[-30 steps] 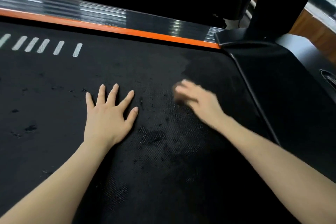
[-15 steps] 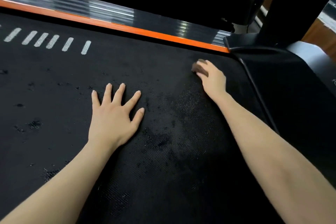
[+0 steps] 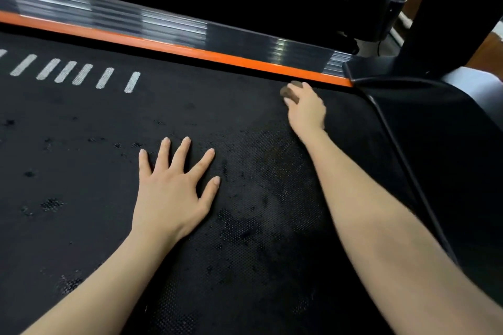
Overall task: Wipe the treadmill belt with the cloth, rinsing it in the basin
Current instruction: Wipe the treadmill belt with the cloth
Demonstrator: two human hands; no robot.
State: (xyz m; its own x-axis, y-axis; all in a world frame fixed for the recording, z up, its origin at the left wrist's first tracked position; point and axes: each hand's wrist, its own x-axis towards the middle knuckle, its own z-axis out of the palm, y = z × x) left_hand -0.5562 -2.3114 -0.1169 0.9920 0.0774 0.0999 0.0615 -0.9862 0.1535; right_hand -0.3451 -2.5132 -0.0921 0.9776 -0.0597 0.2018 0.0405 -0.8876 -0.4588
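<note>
The left hand (image 3: pixel 171 193) is lying flat on the belt (image 3: pixel 81 144), its grip spread. The right hand (image 3: pixel 306 109) is holding its grip curled round the cloth (image 3: pixel 288 93), beside the orange strip (image 3: pixel 190 51).

The left hand (image 3: pixel 171 193) lies flat, fingers spread, on the black belt (image 3: pixel 81 160). Far right, the right hand (image 3: pixel 306 107) grips a brown cloth (image 3: pixel 289 93) on the belt, near the orange strip (image 3: pixel 174 47). White dashes (image 3: pixel 81 73) mark the far left.
</note>
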